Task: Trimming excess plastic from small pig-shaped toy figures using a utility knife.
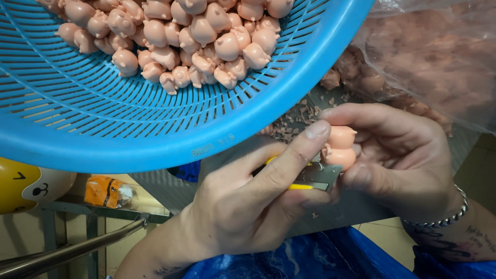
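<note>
Left hand grips yellow knife, trimming right hand's pinched pig figure; basket at eleven o'clock holds many more.

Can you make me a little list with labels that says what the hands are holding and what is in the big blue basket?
left hand: holds a yellow-handled blade, thumb pressed along it
right hand: pinches a small pink pig figure
blade and pig: blade edge touches the pig's underside
blue basket: slotted plastic, holds a heap of pink pig figures
clear bag: upper right, more pink pieces inside
work surface: pink shavings between basket and hands
</note>
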